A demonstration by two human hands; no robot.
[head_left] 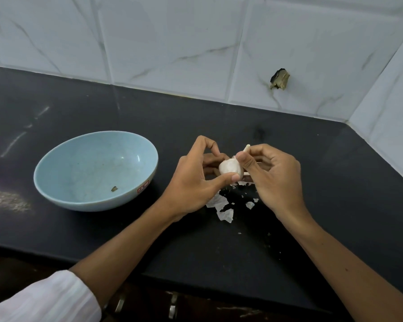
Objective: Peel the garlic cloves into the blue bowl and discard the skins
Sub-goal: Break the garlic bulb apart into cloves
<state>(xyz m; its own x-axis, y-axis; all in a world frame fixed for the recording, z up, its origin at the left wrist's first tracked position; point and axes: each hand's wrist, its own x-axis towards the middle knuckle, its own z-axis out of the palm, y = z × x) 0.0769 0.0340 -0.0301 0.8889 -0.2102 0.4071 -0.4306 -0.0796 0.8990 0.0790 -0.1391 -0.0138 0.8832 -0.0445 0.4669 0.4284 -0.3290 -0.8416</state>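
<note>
Two grips pinched one garlic bulb (228,167) above the counter's (312,159) middle: my left grip (196,180) cradled it, my right grip (272,180) nipped its stem. Torn skins (221,205) lay beneath; the blue bowl (91,163) sat leftward.

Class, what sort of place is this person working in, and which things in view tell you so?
Most likely a home kitchen: a dark counter meets a wall of white marbled tiles, a blue bowl stands on the counter, and a garlic bulb is held above loose skins.
</note>
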